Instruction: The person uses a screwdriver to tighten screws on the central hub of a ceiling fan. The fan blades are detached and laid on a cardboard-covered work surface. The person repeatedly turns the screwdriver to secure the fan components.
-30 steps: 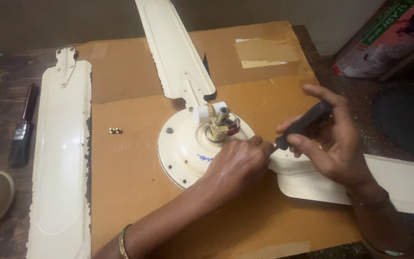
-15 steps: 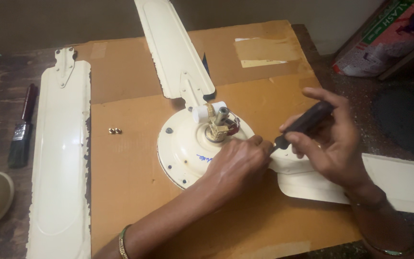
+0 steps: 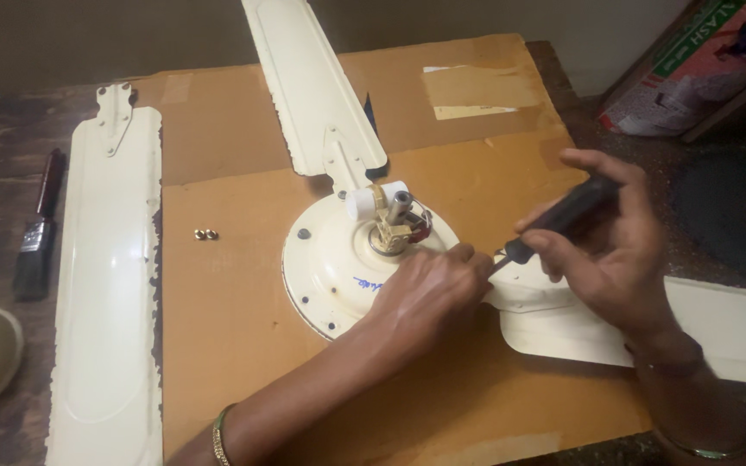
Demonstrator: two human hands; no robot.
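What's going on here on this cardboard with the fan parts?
A person is working on a cream ceiling fan motor hub lying on a cardboard sheet. The right hand holds a dark-handled screwdriver, tip aimed where a fan blade meets the hub; the left hand rests on the hub beside that spot. Another blade is attached at the top, a loose blade lies left, with two small nuts and a paintbrush.
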